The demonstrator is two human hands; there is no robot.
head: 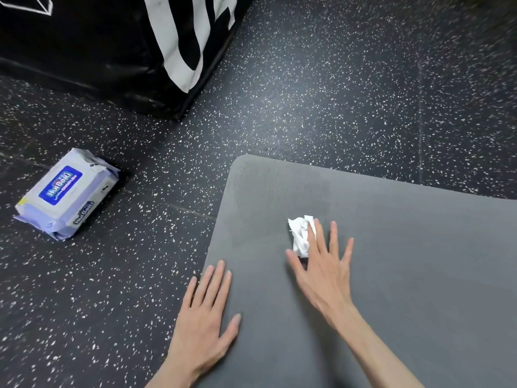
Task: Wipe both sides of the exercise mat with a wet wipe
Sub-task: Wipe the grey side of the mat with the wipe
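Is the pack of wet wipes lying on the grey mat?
No, the pack of wet wipes lies on the speckled floor, left of the mat.

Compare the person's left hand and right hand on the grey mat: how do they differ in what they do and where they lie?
The left hand lies flat at the exercise mat's left edge, holding nothing; the right hand lies further in, pressing a crumpled wet wipe onto the mat. The left hand's fingers lie closer together; the right's spread wider. Both are palm down with straight fingers.
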